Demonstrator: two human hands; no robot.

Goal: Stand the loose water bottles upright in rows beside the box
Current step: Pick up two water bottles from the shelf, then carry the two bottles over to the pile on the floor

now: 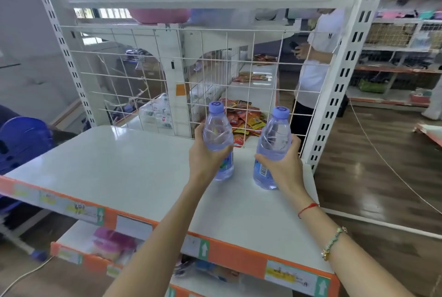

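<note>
A: State the position of the bottles relative to the shelf board.

B: Two clear water bottles with pale blue caps stand upright at the right end of the white shelf board (114, 167), near its rear edge. The left bottle (218, 139) and the right bottle (272, 148) are side by side with a gap between them. Both bases appear to meet the board, though contact cannot be confirmed.

A: State the condition of the hands.

B: The left hand (204, 155) grasps the left bottle around its middle, fingers wrapped across the label. The right hand (283, 165) grasps the right bottle around its lower half, thumb on the near face. The right wrist carries a red string (308, 208) and, further down the forearm, a beaded bracelet (333, 243).

A: List the items surrounding the shelf board.

B: An orange price strip (229, 253) with label tags runs along the front edge. A white wire grid panel (167, 86) rises directly behind the rear edge, framed by slotted white uprights. Behind the grid, snack packets (246, 117) lie on the far shelves. Above the board, a pink basin (160, 13) sits on the top shelf. To the left of the board is a blue plastic chair (24, 139). Beyond the right upright, a person in a white shirt (320, 57) stands holding a dark phone. Wooden flooring (373, 158) lies to the right.
</note>
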